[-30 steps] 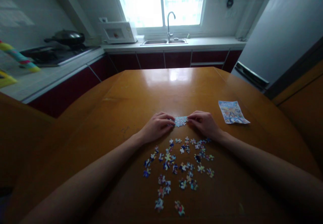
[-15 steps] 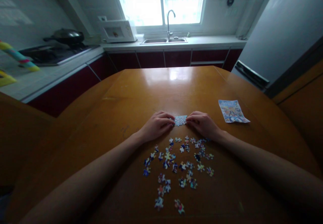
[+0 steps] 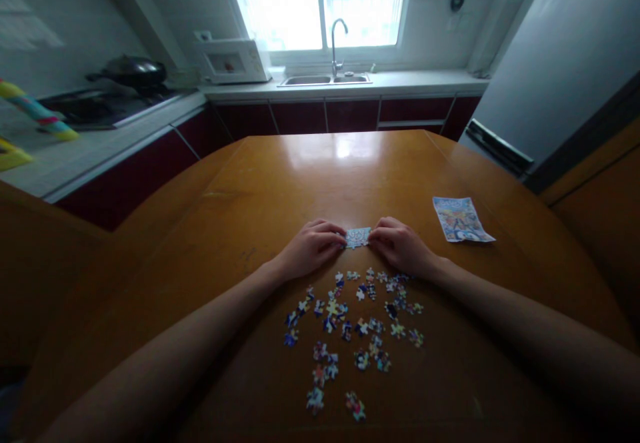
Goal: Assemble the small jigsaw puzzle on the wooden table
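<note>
A small joined section of jigsaw puzzle (image 3: 358, 237), pale blue and white, lies flat on the wooden table (image 3: 240, 196). My left hand (image 3: 315, 248) grips its left edge with fingers pressed together. At the opposite edge, my right hand (image 3: 397, 244) pinches it between thumb and fingers. My fingers partly cover both ends of the section. Many loose jigsaw pieces (image 3: 333, 307) in blue, white, yellow and red are scattered nearer to me, between my forearms. Some of them lie close beside my right wrist.
To the right lies a creased printed picture sheet (image 3: 461, 220). Beyond the table are a sink (image 3: 307, 81) with a tall faucet (image 3: 334, 46), a white microwave (image 3: 233, 61) and a stove with a dark pan (image 3: 133, 72). A fridge (image 3: 555, 63) stands at the right.
</note>
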Tool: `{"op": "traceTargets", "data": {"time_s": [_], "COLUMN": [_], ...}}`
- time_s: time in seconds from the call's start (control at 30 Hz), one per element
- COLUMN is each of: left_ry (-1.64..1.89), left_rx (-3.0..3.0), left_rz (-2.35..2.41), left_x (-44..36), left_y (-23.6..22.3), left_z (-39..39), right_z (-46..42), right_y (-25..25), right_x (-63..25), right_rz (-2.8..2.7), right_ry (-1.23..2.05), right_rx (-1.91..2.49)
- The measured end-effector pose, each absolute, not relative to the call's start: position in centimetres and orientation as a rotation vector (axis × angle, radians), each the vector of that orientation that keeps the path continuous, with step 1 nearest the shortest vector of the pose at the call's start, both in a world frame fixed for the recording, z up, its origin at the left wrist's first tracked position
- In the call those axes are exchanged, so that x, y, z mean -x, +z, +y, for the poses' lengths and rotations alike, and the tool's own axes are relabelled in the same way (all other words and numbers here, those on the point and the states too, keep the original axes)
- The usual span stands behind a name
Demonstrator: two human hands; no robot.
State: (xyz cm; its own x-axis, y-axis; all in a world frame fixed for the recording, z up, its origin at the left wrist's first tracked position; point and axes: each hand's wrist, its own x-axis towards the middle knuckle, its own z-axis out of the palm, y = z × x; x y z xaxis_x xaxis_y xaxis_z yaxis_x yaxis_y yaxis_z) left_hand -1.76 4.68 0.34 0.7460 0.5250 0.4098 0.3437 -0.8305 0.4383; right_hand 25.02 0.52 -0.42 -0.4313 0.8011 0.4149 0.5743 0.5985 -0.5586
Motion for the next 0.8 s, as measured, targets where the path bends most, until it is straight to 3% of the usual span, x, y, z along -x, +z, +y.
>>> {"op": "traceTargets", "data": {"time_s": [0.57,0.8], "left_ry": [0.746,0.73], "left_rx": [-2.607,-2.635], "left_rz": [0.654,0.783], "left_x": [1.74,1.9], "left_y": [0.69,0.62], "left_z": [4.56,4.01], "right_z": [0.69,1.34], "right_y": [-0.48,-0.79], "right_x": [-25.2,-25.44], "right_rz": [-2.222,-1.917], "right_ry": [0.423,0.381], "right_rx": [1.071,1.161]}}
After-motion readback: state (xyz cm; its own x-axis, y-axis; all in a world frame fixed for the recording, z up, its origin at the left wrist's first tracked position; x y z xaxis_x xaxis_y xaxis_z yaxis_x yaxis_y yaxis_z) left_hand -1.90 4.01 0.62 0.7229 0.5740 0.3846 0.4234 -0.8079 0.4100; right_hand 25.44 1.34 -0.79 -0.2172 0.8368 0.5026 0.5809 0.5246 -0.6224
